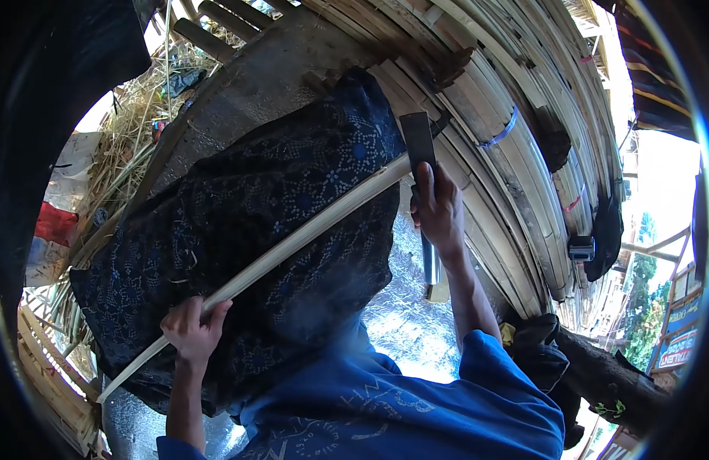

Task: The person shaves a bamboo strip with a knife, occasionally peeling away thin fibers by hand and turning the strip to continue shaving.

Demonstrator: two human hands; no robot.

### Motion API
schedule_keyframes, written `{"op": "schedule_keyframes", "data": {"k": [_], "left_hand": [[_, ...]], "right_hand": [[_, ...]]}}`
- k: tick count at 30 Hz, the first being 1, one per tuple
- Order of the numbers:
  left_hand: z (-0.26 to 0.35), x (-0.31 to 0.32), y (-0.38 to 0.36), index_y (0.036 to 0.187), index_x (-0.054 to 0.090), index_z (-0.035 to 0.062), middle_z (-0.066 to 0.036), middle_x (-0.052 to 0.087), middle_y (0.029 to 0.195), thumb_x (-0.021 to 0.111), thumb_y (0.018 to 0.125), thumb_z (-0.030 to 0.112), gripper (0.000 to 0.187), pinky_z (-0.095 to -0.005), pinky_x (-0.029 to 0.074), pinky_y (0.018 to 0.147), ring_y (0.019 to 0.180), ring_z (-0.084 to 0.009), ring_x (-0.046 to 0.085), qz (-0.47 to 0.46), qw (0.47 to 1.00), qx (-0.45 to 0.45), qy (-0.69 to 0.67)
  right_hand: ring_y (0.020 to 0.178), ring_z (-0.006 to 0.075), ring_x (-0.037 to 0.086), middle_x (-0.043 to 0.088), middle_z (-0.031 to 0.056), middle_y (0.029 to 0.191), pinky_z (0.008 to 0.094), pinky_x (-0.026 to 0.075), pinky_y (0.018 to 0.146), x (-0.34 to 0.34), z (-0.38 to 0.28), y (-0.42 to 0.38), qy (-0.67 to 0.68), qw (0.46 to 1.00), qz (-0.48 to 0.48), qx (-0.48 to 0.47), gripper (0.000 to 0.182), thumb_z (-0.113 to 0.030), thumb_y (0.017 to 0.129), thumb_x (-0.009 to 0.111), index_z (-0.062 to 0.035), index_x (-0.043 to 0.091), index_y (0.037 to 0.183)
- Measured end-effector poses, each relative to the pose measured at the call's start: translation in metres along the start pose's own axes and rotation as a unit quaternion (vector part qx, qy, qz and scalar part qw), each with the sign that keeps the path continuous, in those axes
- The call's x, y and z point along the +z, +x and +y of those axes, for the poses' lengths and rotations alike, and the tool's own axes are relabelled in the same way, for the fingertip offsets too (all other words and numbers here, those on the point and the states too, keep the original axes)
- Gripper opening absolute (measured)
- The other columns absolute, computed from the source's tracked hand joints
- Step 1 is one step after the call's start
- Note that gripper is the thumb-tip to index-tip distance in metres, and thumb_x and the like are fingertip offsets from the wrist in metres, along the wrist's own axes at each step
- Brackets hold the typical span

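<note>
A long, pale bamboo strip [308,228] runs slantwise over my lap, which is draped in a dark blue patterned cloth [239,199]. My left hand [195,330] is closed round the strip near its lower end, thumb along the top. In my right hand [440,203] is a broad-bladed knife [417,138], gripped with its dark, square-ended blade pointing away from me and a shiny metal handle below the fist. The blade overlaps the strip's far end in this view.
Stacks of split bamboo [492,115], tied with blue bands, curve along the right. Shavings and straw [132,130] lie at the left beside a red piece of material [55,224]. A thick dark log [607,376] lies at the lower right.
</note>
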State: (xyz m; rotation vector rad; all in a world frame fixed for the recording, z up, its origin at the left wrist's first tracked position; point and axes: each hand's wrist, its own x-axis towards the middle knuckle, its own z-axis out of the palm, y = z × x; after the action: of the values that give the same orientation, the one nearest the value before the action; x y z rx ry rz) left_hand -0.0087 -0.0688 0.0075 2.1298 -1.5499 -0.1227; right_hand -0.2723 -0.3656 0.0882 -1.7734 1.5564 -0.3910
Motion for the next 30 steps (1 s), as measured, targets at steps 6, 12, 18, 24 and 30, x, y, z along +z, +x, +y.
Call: {"op": "schedule_keyframes", "data": {"k": [6, 12, 18, 24, 30], "left_hand": [[-0.001, 0.003, 0.000, 0.070, 0.053, 0.0059, -0.007, 0.047, 0.053, 0.065, 0.088, 0.048, 0.048, -0.0363, 0.036, 0.042, 0.043, -0.0258, 0.050, 0.013, 1.000, 0.002, 0.010], [-0.001, 0.004, 0.001, 0.067, 0.049, 0.0086, -0.004, 0.047, 0.051, 0.066, 0.087, 0.049, 0.048, -0.0329, 0.038, 0.040, 0.041, -0.0215, 0.051, 0.025, 0.999, 0.020, 0.033], [-0.001, 0.003, 0.001, 0.068, 0.050, 0.0081, -0.005, 0.048, 0.051, 0.067, 0.087, 0.048, 0.047, -0.0329, 0.038, 0.040, 0.041, -0.0219, 0.051, 0.023, 0.999, 0.018, 0.021], [0.000, 0.001, 0.002, 0.068, 0.052, 0.0087, -0.004, 0.048, 0.050, 0.068, 0.086, 0.048, 0.046, -0.0324, 0.039, 0.040, 0.041, -0.0208, 0.051, 0.002, 1.000, 0.007, 0.002], [0.000, 0.002, 0.001, 0.068, 0.052, 0.0092, -0.003, 0.049, 0.050, 0.068, 0.086, 0.048, 0.046, -0.0315, 0.039, 0.040, 0.041, -0.0198, 0.052, 0.027, 0.999, 0.019, 0.023]], "right_hand": [[0.043, 0.0130, 0.053, 0.051, 0.0045, 0.053, 0.0299, 0.040, 0.042, 0.008, 0.002, -0.004, 0.028, 0.999, -0.007, 0.016, 0.044, -0.042, 0.103, 0.039, -0.0012, 0.055, 0.094], [0.044, 0.0125, 0.055, 0.052, 0.0051, 0.055, 0.0295, 0.041, 0.041, 0.016, 0.001, -0.012, 0.044, 0.999, -0.013, 0.024, 0.043, -0.041, 0.102, 0.041, -0.0013, 0.055, 0.097], [0.063, 0.0476, 0.059, 0.057, 0.0281, 0.068, 0.0481, 0.043, 0.058, 0.036, -0.005, -0.037, -0.024, 0.999, -0.004, -0.025, 0.035, -0.033, 0.102, 0.045, -0.0002, 0.055, 0.103], [0.053, 0.0152, 0.059, 0.055, 0.0060, 0.061, 0.0311, 0.046, 0.048, 0.016, -0.005, -0.010, 0.023, 1.000, 0.005, -0.001, 0.048, -0.044, 0.102, 0.041, 0.0001, 0.059, 0.104], [0.067, 0.0406, 0.065, 0.063, 0.0244, 0.072, 0.0462, 0.049, 0.063, 0.039, -0.012, -0.048, -0.091, 0.993, -0.051, -0.057, 0.041, -0.038, 0.102, 0.042, -0.0002, 0.057, 0.097]]}}
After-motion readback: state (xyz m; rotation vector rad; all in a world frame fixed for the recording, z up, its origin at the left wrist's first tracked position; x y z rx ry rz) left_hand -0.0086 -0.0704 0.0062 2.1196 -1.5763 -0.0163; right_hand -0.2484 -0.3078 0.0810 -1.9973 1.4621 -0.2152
